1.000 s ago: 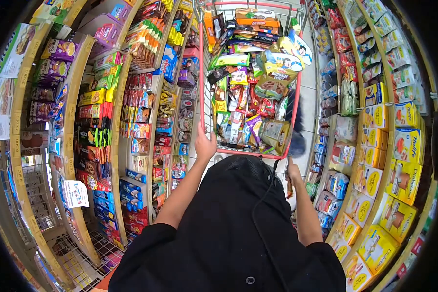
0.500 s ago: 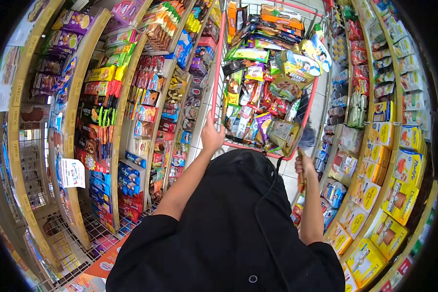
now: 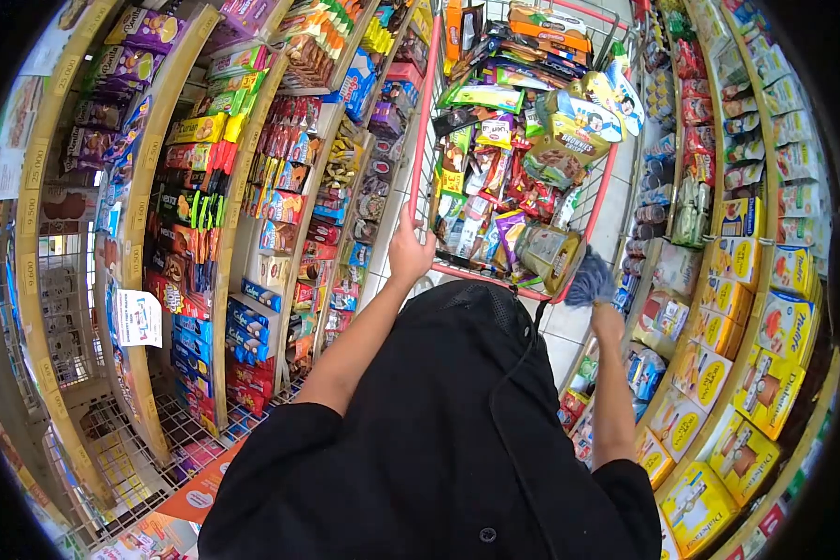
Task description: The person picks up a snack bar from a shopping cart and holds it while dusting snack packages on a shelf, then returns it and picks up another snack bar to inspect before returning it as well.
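Observation:
My left hand (image 3: 411, 253) is closed around the red rim of a shopping cart (image 3: 424, 121), at its near left corner. Snack packets fill the cart, among them a brownies crisp bag (image 3: 569, 140), and a clear jar (image 3: 546, 252) lies in its near right corner. Just outside that corner, my right hand (image 3: 608, 323) grips a duster with a fluffy grey-blue head (image 3: 590, 282). The duster's handle is mostly hidden behind my hand and wrist.
Tall shelves of wrapped snacks (image 3: 191, 154) line the left side. Stacked yellow boxes (image 3: 761, 383) and small packets fill the right-hand shelves. White floor tiles (image 3: 562, 322) show beside the cart, and a white sign (image 3: 139, 318) hangs off a left shelf.
My right hand has moved up and slightly right, and the duster's head now stands farther forward of the body. My left hand stays on the cart's rim.

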Demonstrator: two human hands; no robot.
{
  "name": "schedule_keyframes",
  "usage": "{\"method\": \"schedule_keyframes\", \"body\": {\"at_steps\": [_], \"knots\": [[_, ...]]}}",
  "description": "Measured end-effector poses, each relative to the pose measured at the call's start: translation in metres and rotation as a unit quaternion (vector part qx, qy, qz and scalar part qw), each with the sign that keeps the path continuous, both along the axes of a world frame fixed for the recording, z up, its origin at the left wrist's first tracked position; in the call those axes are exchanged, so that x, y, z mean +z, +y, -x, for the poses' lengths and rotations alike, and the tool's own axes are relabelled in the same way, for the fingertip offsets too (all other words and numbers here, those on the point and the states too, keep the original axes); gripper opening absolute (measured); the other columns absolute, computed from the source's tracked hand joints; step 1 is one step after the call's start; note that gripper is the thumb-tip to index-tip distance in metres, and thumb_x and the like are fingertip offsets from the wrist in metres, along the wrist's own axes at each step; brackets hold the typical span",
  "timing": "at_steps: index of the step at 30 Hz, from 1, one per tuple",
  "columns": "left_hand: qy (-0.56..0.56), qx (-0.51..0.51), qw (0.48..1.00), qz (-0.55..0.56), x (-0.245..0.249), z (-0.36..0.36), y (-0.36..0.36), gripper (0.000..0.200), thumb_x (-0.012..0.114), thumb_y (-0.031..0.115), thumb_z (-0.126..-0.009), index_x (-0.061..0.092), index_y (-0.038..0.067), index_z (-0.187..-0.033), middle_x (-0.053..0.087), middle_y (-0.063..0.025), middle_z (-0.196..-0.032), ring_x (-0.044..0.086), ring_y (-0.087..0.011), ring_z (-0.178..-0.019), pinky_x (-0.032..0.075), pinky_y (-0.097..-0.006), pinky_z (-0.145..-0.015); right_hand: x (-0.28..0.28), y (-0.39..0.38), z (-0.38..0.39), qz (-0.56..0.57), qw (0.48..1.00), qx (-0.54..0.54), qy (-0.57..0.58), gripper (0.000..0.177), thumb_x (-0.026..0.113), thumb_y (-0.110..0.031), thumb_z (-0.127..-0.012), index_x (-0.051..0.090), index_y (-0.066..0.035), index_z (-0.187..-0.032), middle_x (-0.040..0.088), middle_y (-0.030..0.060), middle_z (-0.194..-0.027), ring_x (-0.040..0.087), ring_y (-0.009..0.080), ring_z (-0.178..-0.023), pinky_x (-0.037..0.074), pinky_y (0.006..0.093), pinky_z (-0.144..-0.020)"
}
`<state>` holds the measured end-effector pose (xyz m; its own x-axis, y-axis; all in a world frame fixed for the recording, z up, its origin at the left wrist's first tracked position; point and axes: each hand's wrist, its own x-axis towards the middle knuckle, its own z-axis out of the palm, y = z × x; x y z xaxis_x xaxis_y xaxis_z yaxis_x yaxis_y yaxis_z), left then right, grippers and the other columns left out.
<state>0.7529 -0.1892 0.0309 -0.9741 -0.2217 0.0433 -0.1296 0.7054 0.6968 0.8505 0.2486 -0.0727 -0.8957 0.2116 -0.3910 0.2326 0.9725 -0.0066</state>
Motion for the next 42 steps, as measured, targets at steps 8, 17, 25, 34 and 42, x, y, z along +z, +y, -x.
{"method": "schedule_keyframes", "body": {"at_steps": [8, 17, 25, 34, 42], "knots": [[0.005, 0.0, 1.0, 0.015, -0.006, -0.001, 0.0, 0.065, 0.06, 0.012, -0.073, 0.03, 0.005, -0.13, 0.06, -0.0162, -0.087, 0.059, -0.0362, -0.08, 0.046, -0.044, -0.07, 0.121, -0.037, 0.132, -0.102, 0.986, 0.097, 0.094, 0.023, 0.057, -0.026, -0.078, 0.066, -0.007, -0.069, 0.064, 0.0162, -0.069, 0.065, 0.0292, -0.069, 0.051, 0.0384, -0.058], [-0.023, 0.01, 1.0, 0.009, 0.001, 0.002, 0.002, 0.069, 0.062, 0.012, -0.072, 0.028, 0.004, -0.131, 0.053, -0.0214, -0.102, 0.051, -0.0381, -0.098, 0.04, -0.0457, -0.084, 0.095, -0.037, 0.089, -0.04, 0.998, 0.029, 0.049, 0.029, 0.044, -0.025, -0.089, 0.064, -0.005, -0.082, 0.064, 0.0179, -0.076, 0.064, 0.0323, -0.073, 0.051, 0.043, -0.062], [0.111, -0.051, 0.976, 0.179, 0.04, 0.048, 0.029, 0.067, 0.063, 0.017, -0.071, 0.033, 0.005, -0.13, 0.032, -0.0224, -0.131, 0.026, -0.0394, -0.124, 0.017, -0.0504, -0.103, 0.138, -0.029, -0.026, 0.062, 0.992, -0.071, -0.083, 0.024, 0.059, -0.023, -0.079, 0.062, 0.0, -0.085, 0.062, 0.0233, -0.078, 0.062, 0.0386, -0.074, 0.049, 0.0465, -0.067], [-0.079, -0.178, 0.971, 0.137, -0.003, 0.103, 0.054, 0.06, 0.063, 0.022, -0.072, 0.041, 0.005, -0.125, 0.036, -0.0263, -0.129, 0.044, -0.0398, -0.112, 0.036, -0.0455, -0.095, 0.033, -0.012, -0.093, 0.083, 0.952, -0.294, 0.029, 0.042, 0.047, -0.04, -0.088, 0.056, 0.001, -0.088, 0.06, 0.0217, -0.068, 0.061, 0.0365, -0.063, 0.047, 0.0446, -0.056], [-0.148, -0.248, 0.924, 0.251, -0.027, 0.041, 0.072, 0.069, 0.066, 0.03, -0.07, 0.038, 0.009, -0.129, 0.019, -0.0283, -0.138, 0.027, -0.042, -0.124, 0.024, -0.0526, -0.101, 0.074, -0.084, -0.034, 0.61, 0.562, -0.535, -0.162, 0.043, 0.037, -0.05, -0.091, 0.043, -0.008, -0.091, 0.033, -0.0031, -0.051, 0.025, 0.0068, -0.036, 0.021, 0.0227, -0.034]]}}
